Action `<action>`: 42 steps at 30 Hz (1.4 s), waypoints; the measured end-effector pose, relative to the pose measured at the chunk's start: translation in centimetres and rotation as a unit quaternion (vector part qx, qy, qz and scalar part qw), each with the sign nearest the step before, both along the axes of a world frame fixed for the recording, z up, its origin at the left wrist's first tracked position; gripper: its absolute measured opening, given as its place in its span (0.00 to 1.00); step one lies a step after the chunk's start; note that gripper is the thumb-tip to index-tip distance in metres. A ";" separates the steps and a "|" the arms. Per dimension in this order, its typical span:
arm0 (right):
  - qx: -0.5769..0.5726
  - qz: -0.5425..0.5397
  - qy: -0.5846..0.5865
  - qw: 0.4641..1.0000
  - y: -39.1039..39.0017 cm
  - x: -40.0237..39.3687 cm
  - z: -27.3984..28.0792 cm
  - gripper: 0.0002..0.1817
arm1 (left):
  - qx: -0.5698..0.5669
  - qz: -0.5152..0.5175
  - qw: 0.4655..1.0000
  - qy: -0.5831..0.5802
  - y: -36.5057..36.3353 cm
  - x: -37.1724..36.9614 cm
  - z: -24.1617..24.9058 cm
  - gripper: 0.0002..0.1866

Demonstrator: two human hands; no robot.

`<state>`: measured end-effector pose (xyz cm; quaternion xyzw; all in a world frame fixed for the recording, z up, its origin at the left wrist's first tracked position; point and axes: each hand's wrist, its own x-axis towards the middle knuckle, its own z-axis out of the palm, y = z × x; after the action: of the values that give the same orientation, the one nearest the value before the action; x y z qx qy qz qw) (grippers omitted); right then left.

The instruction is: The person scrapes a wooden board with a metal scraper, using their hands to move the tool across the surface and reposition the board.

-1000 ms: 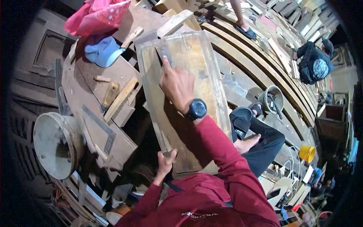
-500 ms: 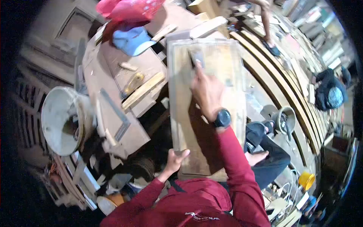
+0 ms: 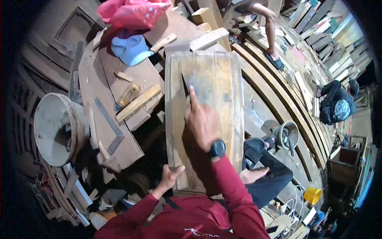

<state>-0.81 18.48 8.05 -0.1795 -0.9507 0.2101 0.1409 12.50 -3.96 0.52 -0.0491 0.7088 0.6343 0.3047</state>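
A wooden panel with a worn, pale border lies lengthwise in front of me. Over its upper middle, my right hand is curled, with the index finger stretched along a thin grey blade. The other fingers are folded, and whatever part of the blade lies under them is hidden. A dark shadow falls on the panel beside that hand. My left hand grips the panel's lower left edge, its thumb on top and its other fingers partly hidden.
To the left are a blue cap, a metal square, a hand plane and a white bucket. Long boards curve along the right, near another bucket. A crouching person and another person's leg are beyond.
My right hand and the blade have moved down along the panel, toward me. The whole view has shifted somewhat left; my left hand keeps its place on the panel's edge.
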 end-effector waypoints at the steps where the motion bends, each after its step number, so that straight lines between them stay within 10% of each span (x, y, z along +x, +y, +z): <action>1: 0.011 -0.001 0.018 1.000 0.7 -2.4 0.0 0.29 | -0.023 0.001 0.999 0.029 0.1 0.1 0.5 0.20; 12: -0.005 0.042 -0.049 0.998 -2.8 5.2 0.0 0.34 | 0.019 0.010 0.999 0.038 -0.3 0.9 -1.6 0.15; 21: 0.017 0.006 0.050 0.999 0.2 -6.4 0.1 0.32 | -0.033 -0.043 0.996 0.069 -1.2 0.5 -2.2 0.18; 29: 0.029 0.023 -0.054 0.998 -3.9 4.6 0.4 0.32 | -0.045 -0.060 0.985 0.153 -1.8 1.2 -4.0 0.16; 34: 0.018 0.008 0.003 1.000 -1.6 -3.8 0.2 0.31 | -0.095 -0.066 0.992 -0.040 -1.9 0.4 -2.5 0.14; 39: 0.001 0.027 0.085 0.996 -2.5 -1.2 -0.1 0.33 | -0.063 -0.063 0.995 0.051 -1.6 0.6 -1.9 0.12; 42: -0.024 0.052 -0.069 0.996 -4.3 4.7 0.7 0.34 | -0.008 -0.055 0.992 0.113 -1.4 0.3 -2.6 0.09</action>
<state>3.86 14.20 8.73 -0.1472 -0.9610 0.2266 0.0590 12.85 -5.32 -2.07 0.0589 0.7453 0.6125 0.2567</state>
